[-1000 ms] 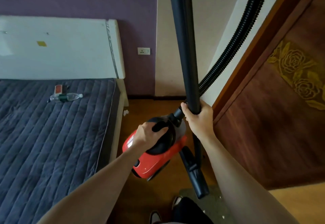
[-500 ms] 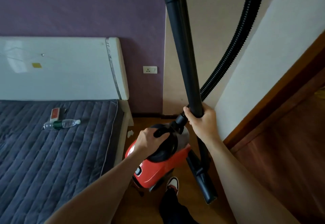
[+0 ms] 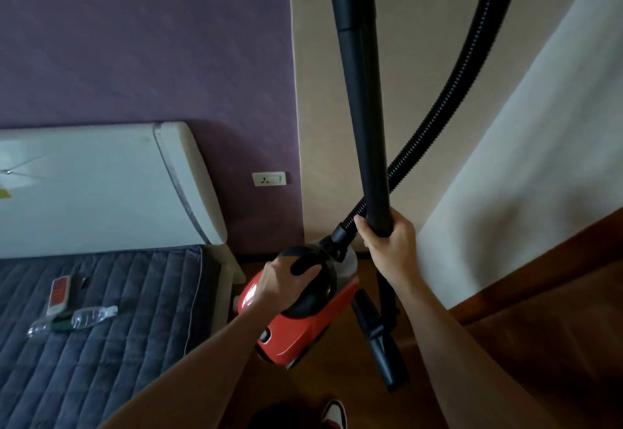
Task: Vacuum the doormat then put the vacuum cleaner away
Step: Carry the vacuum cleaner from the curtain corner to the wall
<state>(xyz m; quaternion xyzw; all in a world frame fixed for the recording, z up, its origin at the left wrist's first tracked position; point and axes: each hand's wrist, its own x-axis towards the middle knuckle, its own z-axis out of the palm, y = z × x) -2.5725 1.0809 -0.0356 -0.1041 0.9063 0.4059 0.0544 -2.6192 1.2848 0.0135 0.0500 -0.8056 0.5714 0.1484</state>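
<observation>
Gripping the black handle [image 3: 305, 265] on top of the red vacuum cleaner [image 3: 296, 327], my left hand [image 3: 281, 282] has its fingers curled round it. The cleaner hangs tilted over the wooden floor [image 3: 337, 381], just beside the head-end corner of the bed [image 3: 101, 361]. My right hand [image 3: 387, 246] is wrapped tight round the upright black tube [image 3: 362, 108], and the ribbed hose [image 3: 451, 98] arcs behind it.

A bedroom in a home is shown. A bed [image 3: 220, 277] is seen at the left, with a grey quilted mattress [image 3: 101, 378] and a white headboard [image 3: 101, 192] set against a purple wall [image 3: 135, 41]. A wall socket [image 3: 269, 179] is fitted beside the headboard, a wooden floor [image 3: 337, 391] is laid, and a red household vacuum cleaner [image 3: 296, 331] is present.
</observation>
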